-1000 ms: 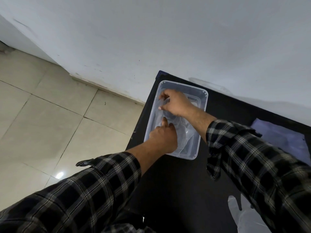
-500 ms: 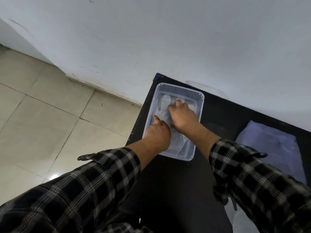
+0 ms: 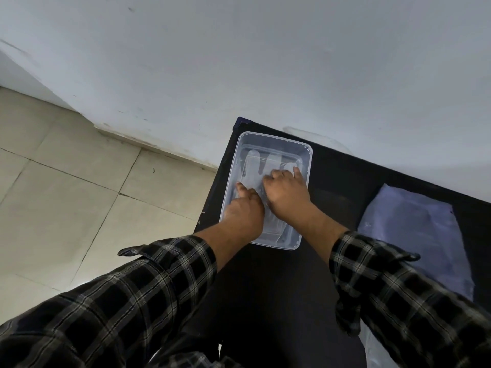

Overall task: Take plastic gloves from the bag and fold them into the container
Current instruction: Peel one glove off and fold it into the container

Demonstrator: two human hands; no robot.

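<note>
A clear rectangular plastic container sits at the far left corner of the black table. Transparent plastic gloves lie inside it, their fingers pointing to the far wall. Both hands are down in the container, pressing on the gloves: my left hand on the near left part, my right hand beside it toward the right wall. The gloves' near half is hidden under the hands. The translucent bluish bag lies flat on the table to the right.
The table's left edge drops to a beige tiled floor. A white wall runs right behind the table. More clear plastic shows at the bottom right, near my sleeve.
My right hand drew back from the container's far left end to its right side and pressed down. The left hand stayed low in the near part. The view shifted slightly.
</note>
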